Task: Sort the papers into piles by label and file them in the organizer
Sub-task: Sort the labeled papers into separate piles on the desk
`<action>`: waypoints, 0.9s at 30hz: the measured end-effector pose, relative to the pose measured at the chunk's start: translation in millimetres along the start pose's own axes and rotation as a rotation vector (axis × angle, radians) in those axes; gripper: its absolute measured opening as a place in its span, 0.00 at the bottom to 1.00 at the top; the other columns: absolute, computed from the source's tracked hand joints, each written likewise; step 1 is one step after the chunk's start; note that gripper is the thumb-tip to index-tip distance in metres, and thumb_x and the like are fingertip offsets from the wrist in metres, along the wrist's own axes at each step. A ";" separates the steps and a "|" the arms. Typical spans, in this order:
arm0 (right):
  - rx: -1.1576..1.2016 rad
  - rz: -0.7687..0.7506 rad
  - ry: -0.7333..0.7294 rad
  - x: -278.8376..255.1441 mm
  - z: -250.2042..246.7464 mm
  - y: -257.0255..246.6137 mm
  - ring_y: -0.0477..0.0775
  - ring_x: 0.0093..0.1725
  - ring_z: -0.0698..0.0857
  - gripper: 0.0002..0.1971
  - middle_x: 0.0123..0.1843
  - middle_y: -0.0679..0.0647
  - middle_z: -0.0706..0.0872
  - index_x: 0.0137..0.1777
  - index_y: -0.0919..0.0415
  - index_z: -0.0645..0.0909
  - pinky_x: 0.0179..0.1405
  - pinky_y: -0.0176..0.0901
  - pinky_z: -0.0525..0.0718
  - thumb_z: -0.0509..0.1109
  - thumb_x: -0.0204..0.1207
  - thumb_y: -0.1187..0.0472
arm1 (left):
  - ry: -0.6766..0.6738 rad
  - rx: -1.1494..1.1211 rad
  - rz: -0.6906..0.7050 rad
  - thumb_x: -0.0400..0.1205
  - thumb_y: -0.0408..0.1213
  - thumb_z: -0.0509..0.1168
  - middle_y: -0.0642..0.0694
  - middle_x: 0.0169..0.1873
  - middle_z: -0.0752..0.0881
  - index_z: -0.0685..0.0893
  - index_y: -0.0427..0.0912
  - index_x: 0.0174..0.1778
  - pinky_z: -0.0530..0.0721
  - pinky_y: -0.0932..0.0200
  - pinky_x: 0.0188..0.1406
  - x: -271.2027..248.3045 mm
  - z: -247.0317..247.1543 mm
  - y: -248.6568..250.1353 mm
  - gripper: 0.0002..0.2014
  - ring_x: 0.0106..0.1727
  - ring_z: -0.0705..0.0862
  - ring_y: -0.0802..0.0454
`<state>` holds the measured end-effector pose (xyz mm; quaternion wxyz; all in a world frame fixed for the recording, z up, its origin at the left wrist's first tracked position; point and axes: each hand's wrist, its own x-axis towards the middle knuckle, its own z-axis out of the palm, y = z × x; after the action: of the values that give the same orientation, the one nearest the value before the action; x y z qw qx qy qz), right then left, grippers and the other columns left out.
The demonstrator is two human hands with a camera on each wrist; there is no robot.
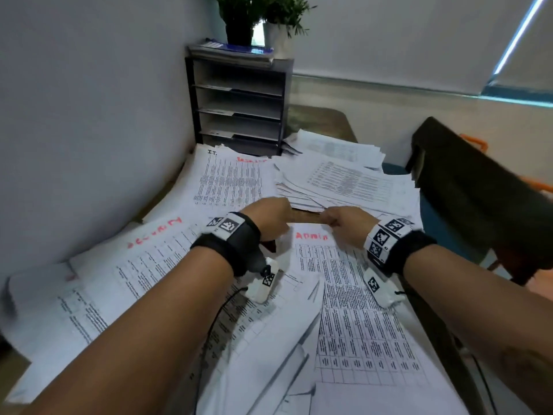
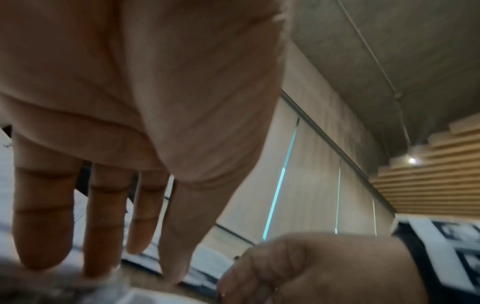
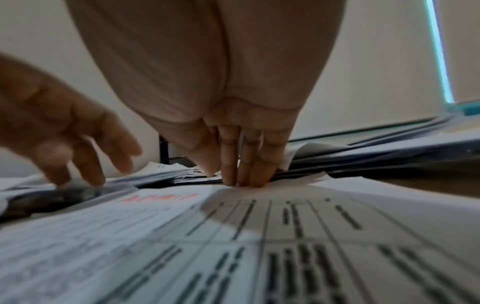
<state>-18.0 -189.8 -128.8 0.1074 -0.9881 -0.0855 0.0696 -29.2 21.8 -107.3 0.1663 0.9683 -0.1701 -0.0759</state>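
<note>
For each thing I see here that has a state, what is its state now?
Left hand: open, fingers straight, tips down near the papers.
Right hand: open, straight fingertips pressing the top edge of the Admin sheet.
Admin sheet: lying flat, label visible.
Unsorted stack: loose, edges uneven.
Organizer: upright, shelves nearly empty.

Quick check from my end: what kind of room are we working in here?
Most likely an office. A desk against the wall is covered with printed forms, one labelled Admin; a dark multi-shelf paper organizer stands at the back, and roller blinds cover the window.
</note>
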 end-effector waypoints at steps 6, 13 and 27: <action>-0.007 -0.051 -0.008 5.1 5.7 1.0 0.51 0.50 0.85 0.11 0.53 0.49 0.86 0.60 0.51 0.82 0.39 0.40 0.82 0.67 0.81 0.62 | -0.091 0.018 0.056 0.81 0.32 0.65 0.46 0.48 0.86 0.82 0.51 0.60 0.80 0.58 0.40 4.2 19.8 7.1 0.13 0.46 0.84 0.46; -0.088 -0.024 0.094 5.9 9.4 -0.7 0.55 0.58 0.78 0.09 0.58 0.52 0.77 0.56 0.50 0.82 0.54 0.50 0.82 0.69 0.77 0.60 | -0.066 0.013 0.040 0.79 0.36 0.71 0.43 0.51 0.85 0.79 0.49 0.43 0.79 0.57 0.37 9.9 25.6 2.5 0.06 0.45 0.82 0.46; -0.028 -0.049 0.055 -10.0 3.4 -5.1 0.58 0.49 0.85 0.03 0.47 0.52 0.85 0.49 0.53 0.78 0.47 0.50 0.85 0.64 0.79 0.60 | 0.082 -0.488 0.042 0.84 0.33 0.68 0.51 0.39 0.84 0.81 0.45 0.46 0.75 0.62 0.33 12.7 32.6 3.1 0.03 0.42 0.81 0.51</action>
<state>-29.1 -186.1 -129.8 0.0977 -0.9886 -0.1077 0.0388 -25.0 4.9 -137.8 0.4035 0.8981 -0.1598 -0.0718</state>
